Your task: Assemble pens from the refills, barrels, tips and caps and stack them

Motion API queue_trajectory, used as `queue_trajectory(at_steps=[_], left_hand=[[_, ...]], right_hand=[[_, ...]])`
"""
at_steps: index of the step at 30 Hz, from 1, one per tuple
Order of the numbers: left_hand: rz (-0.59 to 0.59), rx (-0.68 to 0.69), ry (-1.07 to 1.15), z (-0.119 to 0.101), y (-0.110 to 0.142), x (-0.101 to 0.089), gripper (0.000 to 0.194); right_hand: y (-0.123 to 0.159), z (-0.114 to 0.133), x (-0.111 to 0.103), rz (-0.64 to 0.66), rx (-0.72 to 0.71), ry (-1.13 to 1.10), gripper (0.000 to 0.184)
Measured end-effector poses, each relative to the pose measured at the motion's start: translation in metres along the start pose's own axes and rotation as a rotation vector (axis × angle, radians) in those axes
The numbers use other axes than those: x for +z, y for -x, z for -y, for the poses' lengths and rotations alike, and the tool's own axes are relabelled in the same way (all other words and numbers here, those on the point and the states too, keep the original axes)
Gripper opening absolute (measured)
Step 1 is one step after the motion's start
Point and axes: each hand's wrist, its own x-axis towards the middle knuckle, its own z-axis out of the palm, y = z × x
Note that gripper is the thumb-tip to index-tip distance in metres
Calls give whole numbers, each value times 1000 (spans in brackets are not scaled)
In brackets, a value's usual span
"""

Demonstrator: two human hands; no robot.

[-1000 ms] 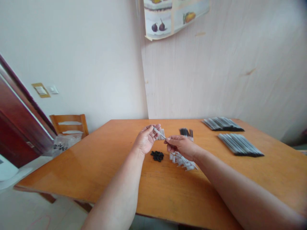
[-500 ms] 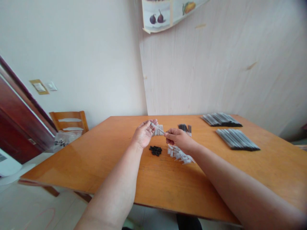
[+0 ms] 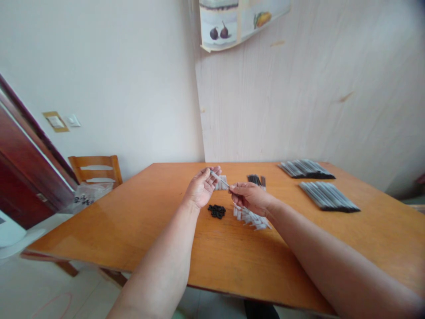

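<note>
A thin pale tube (image 3: 219, 178) is stretched slantwise between my two hands above the table. My left hand (image 3: 201, 188) pinches its upper left end between thumb and fingers, palm turned up. At the lower right end, my right hand (image 3: 251, 197) grips it with thumb and forefinger. Below and between the hands lies a small heap of short black pieces (image 3: 217, 211). Translucent whitish pieces (image 3: 251, 218) are spread under my right hand, which partly covers them. Behind the hands are a row of whitish pieces (image 3: 221, 183) and several thin dark rods (image 3: 256, 179).
On the right of the wooden table (image 3: 142, 208) lie two flat bundles of grey tubes with black ends, a rear bundle (image 3: 303, 168) and a nearer bundle (image 3: 327, 196). A wooden chair (image 3: 96, 168) with a plastic bag (image 3: 89, 195) stands beyond the left edge.
The whole view has shifted slightly, so everything sits a little lower. Both hands keep their hold on the tube, with hardly any movement between them.
</note>
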Motion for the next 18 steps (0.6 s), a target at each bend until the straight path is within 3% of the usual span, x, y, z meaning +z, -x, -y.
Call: queue_trajectory(at_steps=[5, 10, 13, 18], left_hand=[[50, -50, -77, 5, 4, 7, 30], [181, -87, -330, 12, 9, 11, 27], [146, -50, -341, 12, 9, 11, 23], [3, -8, -272, 9, 8, 11, 17]], right_hand=[[-2, 4, -5, -84, -67, 27, 34], [0, 8, -4, -84, -96, 129, 35], [0, 14, -9, -138, -116, 230, 32], [3, 24, -44, -399, -82, 594, 12]])
